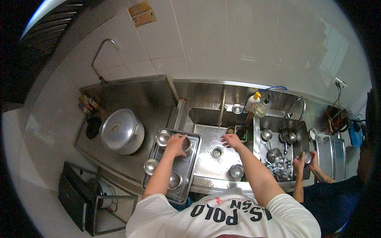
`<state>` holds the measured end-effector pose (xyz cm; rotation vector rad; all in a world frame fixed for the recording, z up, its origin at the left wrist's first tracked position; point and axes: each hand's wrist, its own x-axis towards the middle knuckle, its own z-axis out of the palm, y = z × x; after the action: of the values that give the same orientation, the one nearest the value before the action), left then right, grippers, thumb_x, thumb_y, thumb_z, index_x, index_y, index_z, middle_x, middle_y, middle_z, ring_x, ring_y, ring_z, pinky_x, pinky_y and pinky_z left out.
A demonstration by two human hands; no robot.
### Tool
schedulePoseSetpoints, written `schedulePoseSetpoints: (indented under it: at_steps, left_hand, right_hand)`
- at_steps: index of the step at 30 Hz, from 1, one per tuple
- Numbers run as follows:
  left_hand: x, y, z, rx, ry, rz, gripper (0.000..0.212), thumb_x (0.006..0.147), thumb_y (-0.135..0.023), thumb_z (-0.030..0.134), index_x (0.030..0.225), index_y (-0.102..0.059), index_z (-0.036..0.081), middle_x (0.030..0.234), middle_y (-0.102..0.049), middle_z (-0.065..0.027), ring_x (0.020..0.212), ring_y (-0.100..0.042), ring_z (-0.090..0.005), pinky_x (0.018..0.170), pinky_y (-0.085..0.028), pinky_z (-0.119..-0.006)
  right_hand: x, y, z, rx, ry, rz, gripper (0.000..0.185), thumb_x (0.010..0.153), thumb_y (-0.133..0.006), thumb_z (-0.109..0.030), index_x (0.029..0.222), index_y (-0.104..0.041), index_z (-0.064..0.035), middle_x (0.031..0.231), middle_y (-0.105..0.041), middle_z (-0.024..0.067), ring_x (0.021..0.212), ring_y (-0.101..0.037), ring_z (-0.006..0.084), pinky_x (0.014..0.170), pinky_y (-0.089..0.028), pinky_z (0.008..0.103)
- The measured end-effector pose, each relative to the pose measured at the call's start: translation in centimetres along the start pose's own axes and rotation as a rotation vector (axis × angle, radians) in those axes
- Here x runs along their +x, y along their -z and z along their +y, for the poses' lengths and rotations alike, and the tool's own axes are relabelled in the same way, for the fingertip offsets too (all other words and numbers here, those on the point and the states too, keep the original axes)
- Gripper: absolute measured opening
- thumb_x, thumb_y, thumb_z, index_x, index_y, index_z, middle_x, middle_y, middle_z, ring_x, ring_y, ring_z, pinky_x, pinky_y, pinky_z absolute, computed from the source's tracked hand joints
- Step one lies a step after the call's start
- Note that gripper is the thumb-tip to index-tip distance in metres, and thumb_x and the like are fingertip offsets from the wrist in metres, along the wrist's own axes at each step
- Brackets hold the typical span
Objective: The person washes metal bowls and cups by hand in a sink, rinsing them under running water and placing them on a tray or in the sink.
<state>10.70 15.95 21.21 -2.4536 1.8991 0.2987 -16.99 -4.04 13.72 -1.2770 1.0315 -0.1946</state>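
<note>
My left hand (pixel 176 145) reaches over a rectangular metal tray (pixel 186 178), thumb and fingers around the side of a round metal container (pixel 186 145). A shiny metal bowl (pixel 162 138) sits by the tray's far left corner. Two more bowls lie nearer me, a left one (pixel 151 166) at the tray's edge and another (pixel 175 181) partly behind my forearm. Over the sink basin (pixel 204 160), my empty right hand (pixel 231 140) has its fingers apart, just right of the thin water stream from the faucet (pixel 222 110). Below it are the drain (pixel 217 152) and a metal bowl (pixel 236 171).
A large lidded pot (pixel 122 131) stands on the left counter. Pump bottles (pixel 253 102) stand behind the sink. Ladles and cutlery (pixel 279 166) fill the right basin, where a co-worker's hands (pixel 306 160) hold a metal item. A dark metal frame (pixel 89 202) is at lower left.
</note>
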Motion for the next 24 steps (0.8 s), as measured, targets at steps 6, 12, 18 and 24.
schedulePoseSetpoints:
  at_steps: [6, 12, 18, 24]
  left_hand:
    - [0.3, 1.7, 0.3, -0.071, 0.039, -0.127, 0.114, 0.047, -0.091, 0.043, 0.146, -0.036, 0.028, 0.143, -0.040, -0.0196, 0.130, -0.042, -0.0372, 0.111, -0.030, -0.051]
    - [0.1, 1.1, 0.5, 0.052, 0.010, -0.101, 0.107, 0.053, -0.087, 0.045, 0.146, -0.036, 0.029, 0.141, -0.041, -0.0236, 0.124, -0.048, -0.0400, 0.111, -0.023, -0.060]
    - [-0.3, 1.2, 1.8, 0.085, 0.060, -0.070, 0.099, 0.056, -0.083, 0.047, 0.142, -0.040, 0.022, 0.134, -0.042, -0.0229, 0.123, -0.047, -0.0411, 0.109, -0.019, -0.067]
    - [-0.9, 0.6, 1.7, 0.073, 0.055, -0.008, 0.104, 0.055, -0.085, 0.049, 0.143, -0.038, 0.020, 0.138, -0.038, -0.0240, 0.129, -0.040, -0.0412, 0.109, -0.019, -0.067]
  right_hand:
    - [-0.1, 0.2, -0.1, 0.004, -0.006, 0.003, 0.035, 0.098, -0.047, -0.033, 0.117, -0.063, -0.0081, 0.107, -0.068, 0.0066, 0.084, -0.066, 0.0200, 0.074, -0.051, 0.0361]
    - [0.4, -0.4, 0.3, 0.114, 0.021, 0.003, 0.034, 0.096, -0.050, -0.033, 0.114, -0.064, -0.0077, 0.098, -0.069, 0.0061, 0.076, -0.066, 0.0179, 0.066, -0.051, 0.0339]
    - [2.0, -1.2, -0.4, 0.405, 0.026, -0.003, 0.042, 0.101, -0.041, -0.029, 0.134, -0.047, -0.0053, 0.119, -0.062, 0.0129, 0.095, -0.065, 0.0234, 0.081, -0.054, 0.0369]
    - [4.5, -1.9, -2.3, 0.799, 0.052, 0.016, 0.037, 0.101, -0.040, -0.017, 0.134, -0.045, -0.0028, 0.109, -0.065, 0.0112, 0.097, -0.066, 0.0229, 0.085, -0.055, 0.0334]
